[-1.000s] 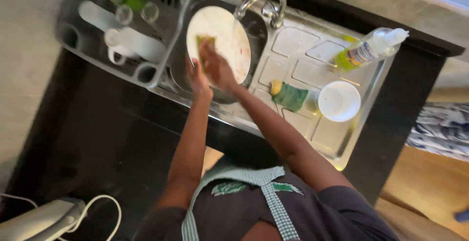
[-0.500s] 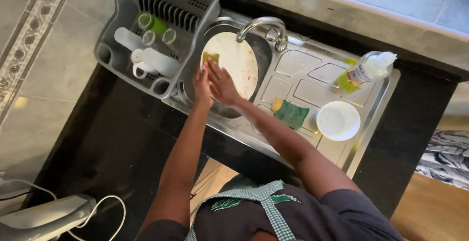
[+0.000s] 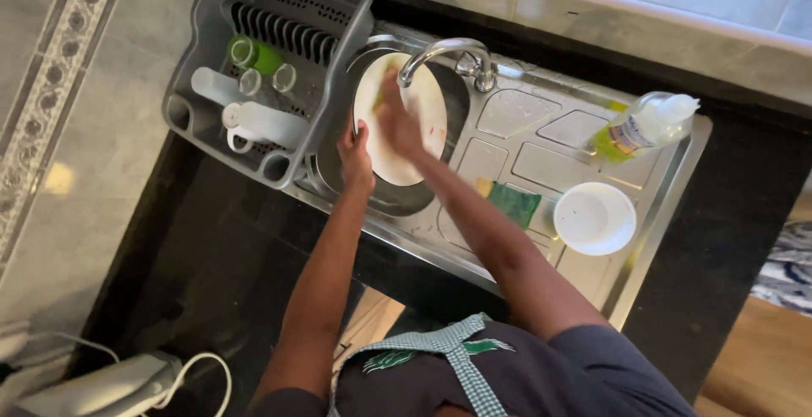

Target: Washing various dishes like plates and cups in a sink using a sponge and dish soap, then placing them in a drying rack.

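Nearest to you, at the bottom of the view, is your dark shirt with a green checked apron strap (image 3: 461, 358) across it. To the lower left, a pale appliance with a white cord (image 3: 118, 383) lies on the dark worktop (image 3: 194, 256).

Both of your bare forearms reach away from you toward a round steel sink (image 3: 397, 201) set in the worktop. Your left hand (image 3: 355, 156) grips the near left rim of a white plate (image 3: 406, 129), fingers curled over the edge, holding it tilted up inside the sink. Your right hand (image 3: 397, 117) lies flat against the face of the plate, fingers pressed together on something yellow-green at the plate's upper part; it is mostly hidden under the hand, so you cannot tell exactly what it is.

Just right of your right forearm, on the ribbed steel draining board (image 3: 541, 150), a green and yellow sponge (image 3: 510, 201) lies flat. Further right on the same board sits a white bowl (image 3: 595, 218), upright. Beyond the bowl, a clear squeeze bottle (image 3: 644, 125) with yellow-green liquid and a white cap lies tilted on the board's far right corner.

Over the plate curves a chrome tap (image 3: 452, 57), its spout pointing down above the plate's top edge.

To the left of the sink, touching its edge, stands a grey plastic dish rack (image 3: 279, 11). It holds a white mug (image 3: 254, 121) on its side, a green cup (image 3: 254, 55) and several clear glasses (image 3: 266, 80).

Farthest away runs a grey stone ledge (image 3: 592, 2).
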